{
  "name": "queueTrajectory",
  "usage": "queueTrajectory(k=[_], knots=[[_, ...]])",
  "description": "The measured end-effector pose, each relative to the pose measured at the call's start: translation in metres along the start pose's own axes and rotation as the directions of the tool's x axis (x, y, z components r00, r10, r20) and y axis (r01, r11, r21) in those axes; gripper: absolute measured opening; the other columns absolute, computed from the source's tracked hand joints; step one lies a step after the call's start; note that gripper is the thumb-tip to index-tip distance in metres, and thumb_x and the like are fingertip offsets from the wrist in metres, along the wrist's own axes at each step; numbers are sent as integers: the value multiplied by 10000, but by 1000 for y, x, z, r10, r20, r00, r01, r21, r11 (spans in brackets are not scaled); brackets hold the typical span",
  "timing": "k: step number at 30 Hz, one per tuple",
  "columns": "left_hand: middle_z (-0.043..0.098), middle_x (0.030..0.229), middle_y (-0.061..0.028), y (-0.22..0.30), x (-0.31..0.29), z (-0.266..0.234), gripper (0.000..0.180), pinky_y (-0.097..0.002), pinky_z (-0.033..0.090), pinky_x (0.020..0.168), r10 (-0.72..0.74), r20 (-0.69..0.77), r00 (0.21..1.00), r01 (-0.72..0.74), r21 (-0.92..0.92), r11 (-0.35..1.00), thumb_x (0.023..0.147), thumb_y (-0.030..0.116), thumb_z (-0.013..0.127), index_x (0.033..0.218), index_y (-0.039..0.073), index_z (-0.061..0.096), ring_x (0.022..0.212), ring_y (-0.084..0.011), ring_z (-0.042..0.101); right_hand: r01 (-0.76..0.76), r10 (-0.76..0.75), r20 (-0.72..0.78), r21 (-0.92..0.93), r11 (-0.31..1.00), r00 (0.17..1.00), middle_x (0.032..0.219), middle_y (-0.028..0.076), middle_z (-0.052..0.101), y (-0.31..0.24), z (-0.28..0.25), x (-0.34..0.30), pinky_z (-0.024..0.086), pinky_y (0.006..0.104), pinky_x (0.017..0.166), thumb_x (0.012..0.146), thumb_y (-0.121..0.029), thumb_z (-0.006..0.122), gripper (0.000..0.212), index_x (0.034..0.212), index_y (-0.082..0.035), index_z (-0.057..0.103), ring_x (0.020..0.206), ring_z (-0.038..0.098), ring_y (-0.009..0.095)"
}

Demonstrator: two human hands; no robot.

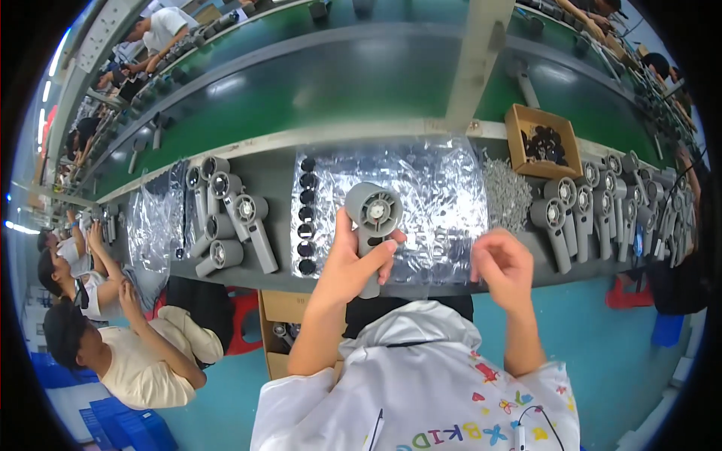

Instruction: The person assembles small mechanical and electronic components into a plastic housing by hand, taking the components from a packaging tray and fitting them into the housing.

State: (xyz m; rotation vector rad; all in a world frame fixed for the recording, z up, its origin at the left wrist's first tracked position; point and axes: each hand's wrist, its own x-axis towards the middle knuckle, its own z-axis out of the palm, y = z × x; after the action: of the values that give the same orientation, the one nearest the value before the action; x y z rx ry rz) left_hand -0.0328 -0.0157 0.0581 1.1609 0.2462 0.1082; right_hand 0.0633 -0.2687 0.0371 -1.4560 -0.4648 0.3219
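My left hand (353, 259) is wrapped round the handle of a grey handheld fan (374, 210), its round head facing up with the hub and blades showing. Beneath it, shiny clear plastic sheeting (444, 173) covers the bench. To the right, my right hand (505, 267) hovers at the sheeting's front corner, fingers curled and fingertips together; whatever they pinch, if anything, is too small to see. Several black round caps (307, 197) stand in a column along the sheeting's left side. Small pale parts (440, 244) lie on the sheeting between my hands.
Grey handheld fans lie grouped at the left (252, 210) and the right (556, 218). A heap of small grey parts (508, 197) sits beside a cardboard box (519, 154) of black pieces. Beyond runs a green conveyor belt (361, 83), with a post (479, 60) before it. Co-workers sit at left.
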Motion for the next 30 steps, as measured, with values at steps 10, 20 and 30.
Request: queueTrajectory(k=[10, 20, 30], knots=[[613, 976, -121, -35, -38, 10, 500, -277, 487, 484, -24, -122, 992, 25, 4, 1000, 974, -35, 568, 1373, 67, 284, 617, -132, 586, 509, -338, 422, -409, 757, 841, 906, 93, 653, -19, 86, 40, 508, 284, 606, 838, 80, 678, 192, 1006, -12, 671, 715, 648, 176], [629, 1071, -166, -50, -26, -2, 427, -269, 478, 470, -39, -169, 985, 13, -150, 989, 990, -29, 553, 1311, 64, 287, 611, -120, 576, 505, -350, 397, -408, 761, 848, 932, 113, 673, -9, 77, 54, 558, 288, 702, 824, 89, 680, 151, 945, 9, 639, 805, 680, 211], [648, 1092, -174, -54, -21, -17, 412, -269, 484, 476, -33, -278, 960, -8, -142, 990, 982, -15, 589, 1281, 77, 320, 623, -120, 580, 458, -201, 452, -581, 673, 869, 974, 89, 670, 9, 55, 54, 549, 330, 719, 836, -41, 741, 119, 953, -35, 723, 856, 673, 235]])
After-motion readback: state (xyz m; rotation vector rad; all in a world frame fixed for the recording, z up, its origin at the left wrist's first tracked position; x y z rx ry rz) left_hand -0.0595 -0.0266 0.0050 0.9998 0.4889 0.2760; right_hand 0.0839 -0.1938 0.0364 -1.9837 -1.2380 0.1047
